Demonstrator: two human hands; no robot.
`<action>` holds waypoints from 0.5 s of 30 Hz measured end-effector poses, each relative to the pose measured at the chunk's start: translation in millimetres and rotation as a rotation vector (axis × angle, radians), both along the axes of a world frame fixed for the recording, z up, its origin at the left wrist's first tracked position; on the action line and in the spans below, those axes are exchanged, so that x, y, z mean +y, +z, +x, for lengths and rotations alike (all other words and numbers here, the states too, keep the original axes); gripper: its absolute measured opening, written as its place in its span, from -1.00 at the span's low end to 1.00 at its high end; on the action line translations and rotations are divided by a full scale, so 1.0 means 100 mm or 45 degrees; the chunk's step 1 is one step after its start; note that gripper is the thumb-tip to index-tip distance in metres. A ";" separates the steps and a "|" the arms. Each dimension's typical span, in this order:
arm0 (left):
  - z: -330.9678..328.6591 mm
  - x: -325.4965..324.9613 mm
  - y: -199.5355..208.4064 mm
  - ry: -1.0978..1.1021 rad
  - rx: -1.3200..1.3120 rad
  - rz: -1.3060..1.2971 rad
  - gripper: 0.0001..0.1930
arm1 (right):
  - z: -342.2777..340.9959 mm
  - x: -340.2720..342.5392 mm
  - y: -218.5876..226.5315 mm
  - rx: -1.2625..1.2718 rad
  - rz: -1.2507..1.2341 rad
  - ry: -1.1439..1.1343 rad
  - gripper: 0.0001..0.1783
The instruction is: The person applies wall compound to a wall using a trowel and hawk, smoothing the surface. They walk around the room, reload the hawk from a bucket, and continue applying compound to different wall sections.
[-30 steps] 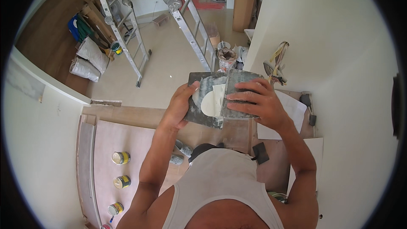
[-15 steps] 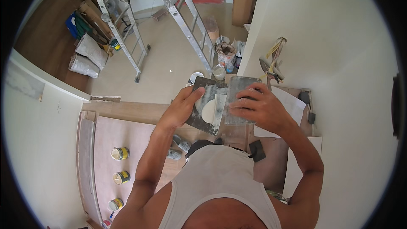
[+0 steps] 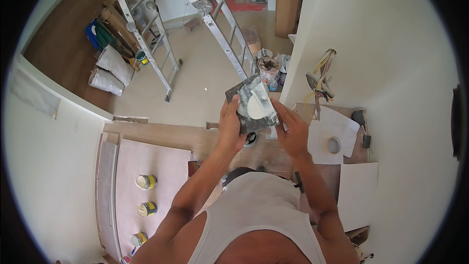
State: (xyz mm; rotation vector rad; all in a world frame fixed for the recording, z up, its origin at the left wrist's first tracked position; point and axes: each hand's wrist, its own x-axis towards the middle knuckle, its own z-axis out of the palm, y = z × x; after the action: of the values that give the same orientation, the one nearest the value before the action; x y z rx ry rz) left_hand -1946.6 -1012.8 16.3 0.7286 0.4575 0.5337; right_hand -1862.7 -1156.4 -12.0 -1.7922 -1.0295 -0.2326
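Paste (image 3: pixel 259 106) lies on a plate (image 3: pixel 247 126) between left hand (image 3: pixel 229 126) and right hand (image 3: pixel 294 134). A ladder (image 3: pixel 222 39) stands beyond; leftward, cans (image 3: pixel 146 182) rest on a board (image 3: pixel 129 164).

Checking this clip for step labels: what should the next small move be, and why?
Perhaps gather the paste inward on the plate: it lies toward the plate's right side, near the right hand, while the left hand holds the opposite side.
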 end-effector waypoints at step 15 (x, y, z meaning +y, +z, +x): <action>-0.18 0.30 0.35 -0.478 0.293 0.655 -0.63 | 0.41 -0.50 0.71 -0.659 -0.178 0.408 -0.60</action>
State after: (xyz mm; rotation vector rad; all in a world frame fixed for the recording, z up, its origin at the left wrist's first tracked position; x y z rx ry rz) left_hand -1964.8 -982.7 51.0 1.3482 0.3849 0.2092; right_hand -1822.0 -1206.0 59.1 -1.6945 -1.7168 -0.4478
